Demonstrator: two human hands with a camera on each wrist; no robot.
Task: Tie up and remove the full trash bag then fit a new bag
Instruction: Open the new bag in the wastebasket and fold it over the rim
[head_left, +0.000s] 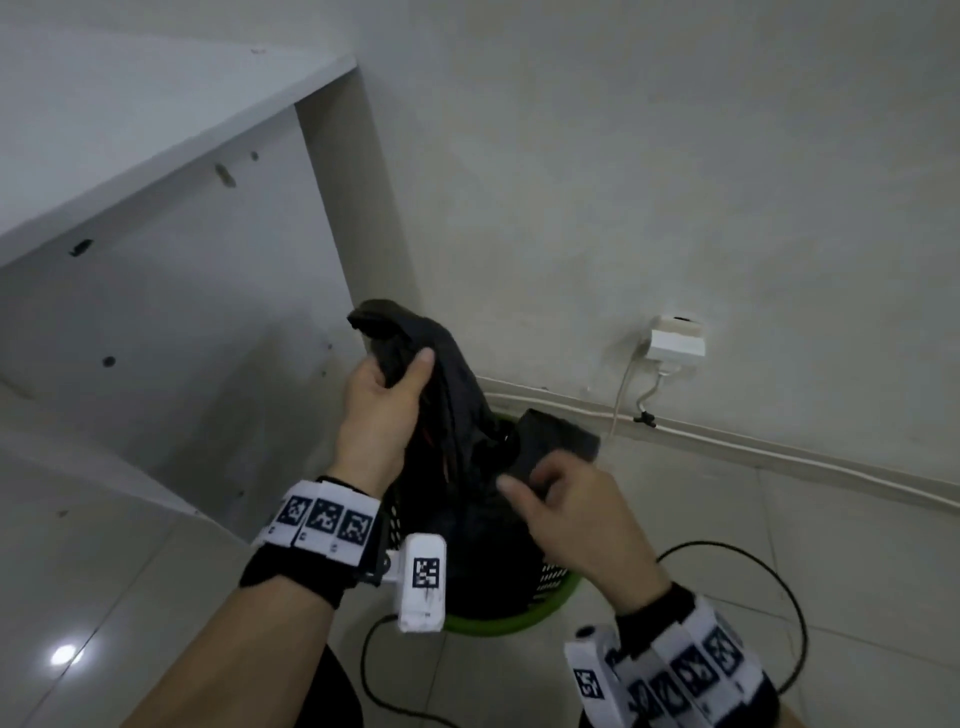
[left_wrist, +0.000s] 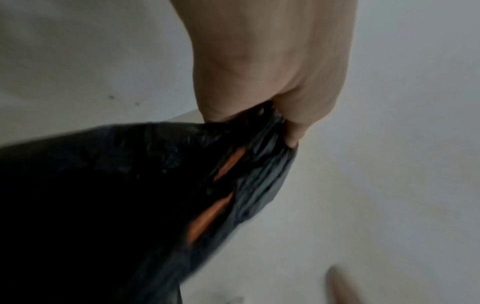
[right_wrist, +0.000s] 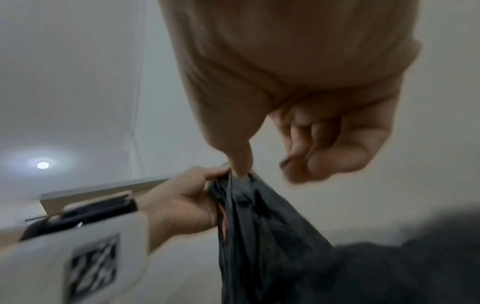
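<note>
Hands are working at the mouth of a black trash bag (head_left: 457, 415) that is sitting inside a green-based mesh waste bin (head_left: 519, 613). The left hand (head_left: 384, 410) is clamping the gathered top of the bag above the bin, fingers curled round the bunched plastic. The right hand (head_left: 571, 509), just beside the bag's neck, is loosely curled; whether it is pinching a flap of plastic cannot be told. The tying step appears to be in hand, not yet finished. Next, the loose flap probably needs drawing across and knotting. Behind the bin, a wall socket with a white plug (head_left: 675, 340) is trailing cables; a black cable (head_left: 769, 582) is looping on the floor beside the bin and could snag a lift.
</note>
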